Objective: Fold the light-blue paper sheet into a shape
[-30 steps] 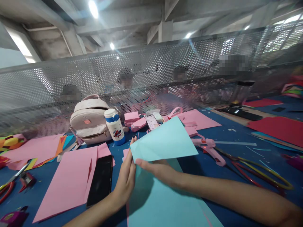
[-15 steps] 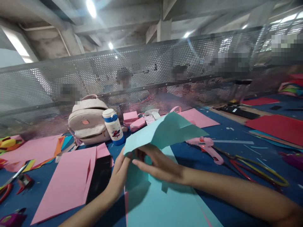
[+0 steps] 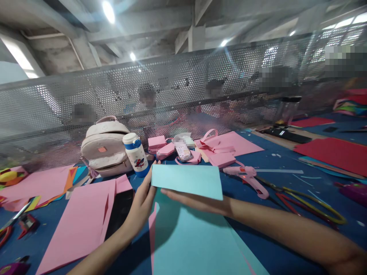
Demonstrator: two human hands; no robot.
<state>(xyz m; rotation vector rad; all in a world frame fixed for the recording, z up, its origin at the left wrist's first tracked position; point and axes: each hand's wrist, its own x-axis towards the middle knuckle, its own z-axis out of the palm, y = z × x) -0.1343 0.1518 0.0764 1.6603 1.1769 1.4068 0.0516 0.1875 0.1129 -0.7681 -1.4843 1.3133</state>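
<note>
A folded piece of light blue paper (image 3: 187,181) is held up in front of me, its flat panel facing me. My left hand (image 3: 144,196) grips its left edge, with fingertips showing above the corner. Behind and under the panel lies my right hand (image 3: 197,201), supporting the paper; one finger runs along the lower edge and the rest are hidden. Below both hands, a larger light blue sheet (image 3: 197,244) rests on the table over pink paper. A pink glue gun (image 3: 249,176) lies right of the paper, beside scissors with red and yellow handles (image 3: 312,206).
Pink sheets (image 3: 80,217) partly cover a black object on the left. Farther back stand a cream backpack (image 3: 106,147) and a white-and-blue bottle (image 3: 136,154). A phone (image 3: 183,151) sits among pink paper pieces. A perforated metal screen (image 3: 172,99) runs behind, with people beyond it.
The folded light blue paper has turned and come down, from a raised, spread shape to a flat panel facing me. My right hand has gone farther behind it; the phone now shows fully.
</note>
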